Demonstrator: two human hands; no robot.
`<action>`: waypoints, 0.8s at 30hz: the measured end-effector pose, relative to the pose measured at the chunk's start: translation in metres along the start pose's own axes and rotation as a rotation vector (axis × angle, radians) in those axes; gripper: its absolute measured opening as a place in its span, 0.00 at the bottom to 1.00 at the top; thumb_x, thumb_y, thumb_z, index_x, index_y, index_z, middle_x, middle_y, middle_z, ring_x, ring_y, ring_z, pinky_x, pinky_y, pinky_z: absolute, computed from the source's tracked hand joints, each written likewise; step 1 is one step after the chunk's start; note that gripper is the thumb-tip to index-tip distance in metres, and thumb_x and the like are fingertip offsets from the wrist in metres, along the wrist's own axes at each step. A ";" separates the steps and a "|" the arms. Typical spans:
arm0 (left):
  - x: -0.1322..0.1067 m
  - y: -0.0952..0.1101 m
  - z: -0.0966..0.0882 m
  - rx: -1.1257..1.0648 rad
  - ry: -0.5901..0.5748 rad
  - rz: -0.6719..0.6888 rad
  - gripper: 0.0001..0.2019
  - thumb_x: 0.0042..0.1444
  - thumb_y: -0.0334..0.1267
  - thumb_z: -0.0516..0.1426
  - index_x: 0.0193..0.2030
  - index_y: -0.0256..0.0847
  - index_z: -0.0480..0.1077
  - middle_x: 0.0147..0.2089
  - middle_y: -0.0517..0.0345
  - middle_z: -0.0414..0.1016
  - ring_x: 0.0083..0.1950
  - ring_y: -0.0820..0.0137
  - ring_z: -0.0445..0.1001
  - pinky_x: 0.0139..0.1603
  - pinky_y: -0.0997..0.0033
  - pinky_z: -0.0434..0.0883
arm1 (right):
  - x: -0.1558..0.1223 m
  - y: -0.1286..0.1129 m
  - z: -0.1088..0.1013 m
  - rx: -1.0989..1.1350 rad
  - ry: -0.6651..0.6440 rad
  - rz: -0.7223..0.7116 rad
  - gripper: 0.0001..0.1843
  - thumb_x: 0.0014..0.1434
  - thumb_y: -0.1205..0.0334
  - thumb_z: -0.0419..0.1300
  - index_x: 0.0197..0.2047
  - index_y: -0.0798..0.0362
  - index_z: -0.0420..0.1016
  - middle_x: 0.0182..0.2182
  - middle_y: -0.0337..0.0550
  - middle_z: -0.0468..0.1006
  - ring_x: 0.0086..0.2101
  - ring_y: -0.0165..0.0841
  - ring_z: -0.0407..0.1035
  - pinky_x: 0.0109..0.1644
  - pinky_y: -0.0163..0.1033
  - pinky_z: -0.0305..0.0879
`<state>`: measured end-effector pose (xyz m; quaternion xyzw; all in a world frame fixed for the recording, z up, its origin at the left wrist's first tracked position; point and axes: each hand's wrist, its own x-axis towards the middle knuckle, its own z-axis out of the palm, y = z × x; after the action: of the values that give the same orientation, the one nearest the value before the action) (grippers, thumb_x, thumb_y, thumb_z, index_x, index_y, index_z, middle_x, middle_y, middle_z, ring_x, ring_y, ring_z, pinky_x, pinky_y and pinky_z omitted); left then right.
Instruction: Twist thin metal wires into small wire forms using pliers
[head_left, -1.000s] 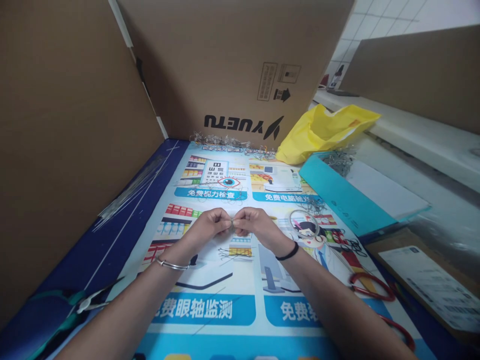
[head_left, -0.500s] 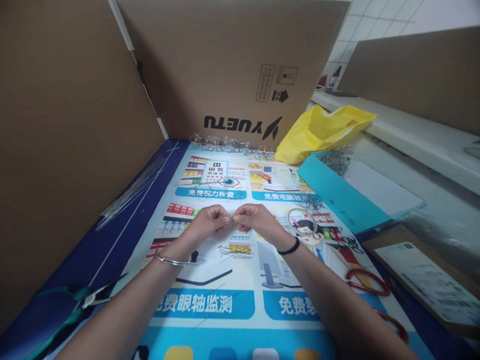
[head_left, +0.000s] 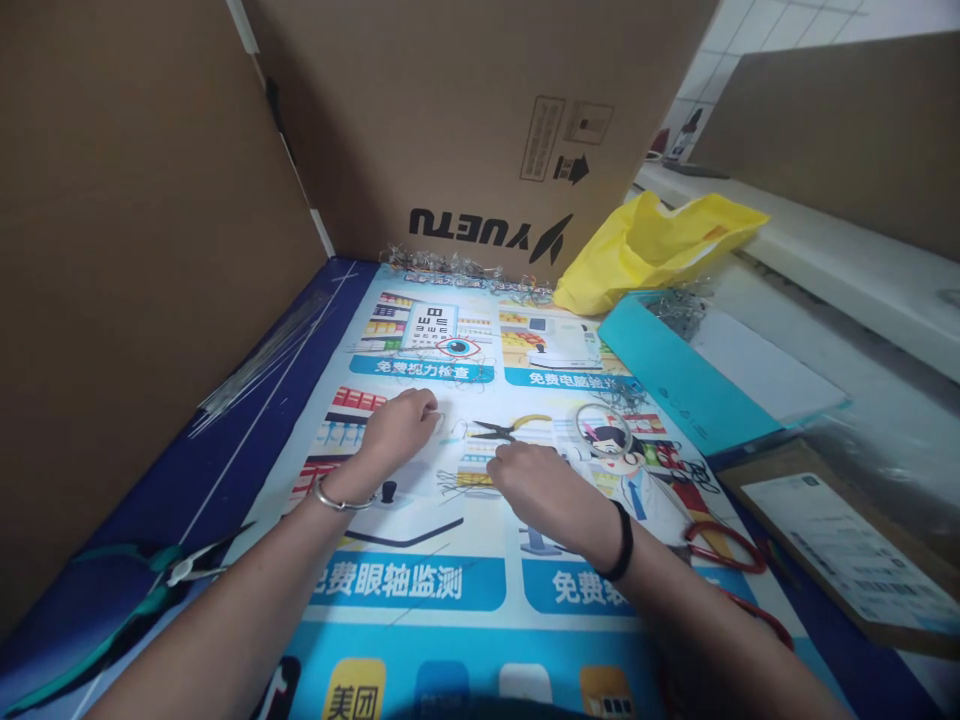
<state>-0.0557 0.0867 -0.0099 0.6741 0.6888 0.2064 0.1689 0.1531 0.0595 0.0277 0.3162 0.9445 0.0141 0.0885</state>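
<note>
My left hand [head_left: 399, 435] is raised over the poster, its fingers curled to a pinch; a faint thin piece may be at the tips, too small to name. My right hand [head_left: 536, 490] is lowered, back upward, with its fingers bent closed beside a small bunch of thin wires [head_left: 466, 482]. Its fingertips are partly hidden, so what they hold cannot be made out. Just beyond it lie small pliers [head_left: 504, 432] with dark jaws and yellow handles. A wire coil [head_left: 602, 430] rests further right.
The printed poster [head_left: 480, 640] covers the table. Green-handled cutters [head_left: 161, 590] lie at left, red-handled scissors [head_left: 724, 547] at right. Straight wires [head_left: 262, 365] lie far left, tangled bits [head_left: 442, 262] along the cardboard wall [head_left: 450, 120]. A yellow bag [head_left: 645, 255] and turquoise box [head_left: 660, 370] stand right.
My hands were together at the fingertips and have parted. The right hand moved down and nearer the wire bunch, uncovering the pliers; the left moved slightly away to the left.
</note>
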 end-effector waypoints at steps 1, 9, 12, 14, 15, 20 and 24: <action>-0.002 0.002 -0.002 0.022 0.006 0.011 0.07 0.52 0.37 0.53 0.36 0.42 0.70 0.38 0.56 0.73 0.37 0.67 0.71 0.34 0.71 0.62 | 0.000 -0.002 0.000 -0.016 0.003 0.002 0.10 0.51 0.78 0.53 0.30 0.57 0.71 0.28 0.48 0.75 0.28 0.36 0.69 0.26 0.36 0.52; -0.013 0.017 -0.017 0.047 -0.182 0.353 0.09 0.56 0.34 0.49 0.33 0.43 0.70 0.35 0.58 0.72 0.37 0.69 0.70 0.38 0.72 0.65 | 0.003 0.004 0.006 -0.036 0.028 -0.069 0.08 0.53 0.76 0.53 0.29 0.57 0.71 0.27 0.47 0.74 0.28 0.35 0.68 0.27 0.36 0.53; -0.015 0.021 -0.017 0.073 -0.287 0.441 0.09 0.55 0.33 0.50 0.34 0.42 0.72 0.37 0.57 0.73 0.38 0.68 0.70 0.39 0.71 0.65 | 0.004 0.011 0.010 -0.006 0.014 -0.084 0.09 0.55 0.75 0.52 0.30 0.57 0.71 0.28 0.46 0.75 0.29 0.34 0.68 0.28 0.35 0.53; -0.017 0.023 -0.014 0.118 -0.337 0.486 0.09 0.54 0.33 0.51 0.36 0.42 0.72 0.37 0.57 0.73 0.40 0.67 0.70 0.39 0.71 0.65 | 0.005 0.014 0.011 0.009 0.003 -0.095 0.09 0.55 0.74 0.51 0.31 0.58 0.72 0.29 0.46 0.75 0.30 0.34 0.69 0.28 0.35 0.53; -0.018 0.024 -0.013 0.147 -0.350 0.500 0.09 0.54 0.32 0.51 0.36 0.42 0.72 0.38 0.56 0.73 0.40 0.67 0.71 0.38 0.71 0.65 | 0.005 0.016 0.011 0.016 -0.001 -0.101 0.09 0.55 0.74 0.51 0.31 0.58 0.72 0.29 0.47 0.75 0.31 0.34 0.69 0.29 0.35 0.53; -0.021 0.027 -0.007 0.260 -0.331 0.537 0.07 0.53 0.32 0.52 0.33 0.41 0.71 0.36 0.54 0.73 0.38 0.65 0.71 0.33 0.70 0.64 | 0.003 0.020 0.007 0.060 -0.028 -0.128 0.09 0.53 0.73 0.51 0.29 0.57 0.72 0.29 0.45 0.76 0.30 0.32 0.68 0.29 0.35 0.52; -0.024 0.028 -0.008 0.204 -0.332 0.559 0.07 0.53 0.31 0.52 0.32 0.40 0.72 0.35 0.54 0.73 0.36 0.66 0.70 0.31 0.71 0.62 | -0.002 0.027 -0.001 0.120 -0.031 -0.144 0.10 0.51 0.73 0.50 0.27 0.56 0.71 0.28 0.44 0.75 0.29 0.31 0.67 0.30 0.35 0.51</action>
<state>-0.0347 0.0629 0.0101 0.8748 0.4573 0.0622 0.1474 0.1703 0.0797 0.0311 0.2525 0.9624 -0.0538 0.0846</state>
